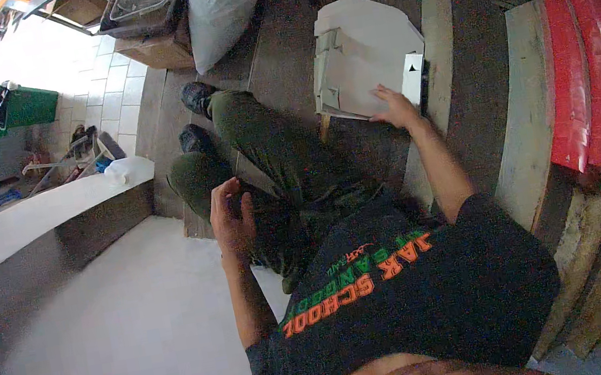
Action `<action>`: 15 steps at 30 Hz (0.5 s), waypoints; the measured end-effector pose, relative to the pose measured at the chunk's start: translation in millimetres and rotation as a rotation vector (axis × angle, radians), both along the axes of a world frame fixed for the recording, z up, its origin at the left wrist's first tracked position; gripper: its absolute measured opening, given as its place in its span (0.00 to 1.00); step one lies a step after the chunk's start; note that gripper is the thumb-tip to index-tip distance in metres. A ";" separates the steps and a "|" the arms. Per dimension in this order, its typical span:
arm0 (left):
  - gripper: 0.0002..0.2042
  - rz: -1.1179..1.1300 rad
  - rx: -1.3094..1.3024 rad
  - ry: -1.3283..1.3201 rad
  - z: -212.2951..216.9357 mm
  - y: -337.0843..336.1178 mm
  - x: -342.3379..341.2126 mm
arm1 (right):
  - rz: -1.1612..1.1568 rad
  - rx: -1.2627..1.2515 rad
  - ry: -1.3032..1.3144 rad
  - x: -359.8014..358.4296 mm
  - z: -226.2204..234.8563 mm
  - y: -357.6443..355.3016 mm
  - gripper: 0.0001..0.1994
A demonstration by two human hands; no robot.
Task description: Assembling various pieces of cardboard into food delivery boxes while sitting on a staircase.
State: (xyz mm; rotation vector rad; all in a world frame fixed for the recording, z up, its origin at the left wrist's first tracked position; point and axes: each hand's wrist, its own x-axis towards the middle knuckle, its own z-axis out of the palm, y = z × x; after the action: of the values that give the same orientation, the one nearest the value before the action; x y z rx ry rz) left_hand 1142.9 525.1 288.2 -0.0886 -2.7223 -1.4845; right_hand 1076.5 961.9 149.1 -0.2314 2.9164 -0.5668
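Note:
My right hand (396,108) reaches out at the right, fingers spread at the near edge of an off-white, open box-like piece (365,49) with angled corners. The hand seems to touch that piece, but I cannot tell how firmly. At its right side sits a shiny white strip (413,73) with a small dark triangle. My left hand (233,219) hovers over or rests by my knee in dark green trousers (269,141); its thumb stands apart from the fingers and nothing shows in it.
Wooden planks (515,104) and long red wrapped packs (574,86) are stacked at the right. A white sack (227,9) leans beside a cardboard box (154,51) at the back. On the left, a white ledge (43,215) carries a small white item (129,170); a green bin (28,106) lies beyond.

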 end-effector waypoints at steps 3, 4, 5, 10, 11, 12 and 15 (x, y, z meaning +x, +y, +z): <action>0.14 -0.003 0.010 -0.041 -8.3 -0.8 7.3 | -0.051 -0.087 -0.086 7.0 -7.2 0.4 0.26; 0.14 -0.002 0.008 -0.047 -6.1 0.6 6.9 | -0.050 -0.089 -0.092 3.9 -0.6 -3.4 0.26; 0.14 -0.022 -0.002 -0.063 -3.7 1.9 6.9 | -0.141 -0.103 -0.208 -0.6 5.6 -5.7 0.20; 0.13 -0.041 -0.009 -0.086 -0.2 12.1 -2.6 | -0.258 -0.112 -0.169 -14.0 33.5 -9.8 0.10; 0.13 -0.073 0.025 -0.096 -1.1 18.6 -5.7 | -0.282 -0.131 -0.131 -10.2 32.4 -8.5 0.10; 0.12 -0.096 0.056 -0.101 -0.6 24.8 -9.4 | -0.299 -0.152 -0.089 -10.2 32.4 -9.3 0.09; 0.12 -0.289 0.063 0.154 -10.2 64.4 -24.4 | -0.290 -0.190 -0.057 -10.3 29.8 -23.9 0.09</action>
State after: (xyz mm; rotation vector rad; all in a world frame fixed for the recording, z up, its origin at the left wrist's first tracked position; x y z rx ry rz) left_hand 1118.5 589.5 278.0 -0.5912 -2.6219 -1.5526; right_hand 1066.3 938.0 178.8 0.1867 2.8581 -0.8792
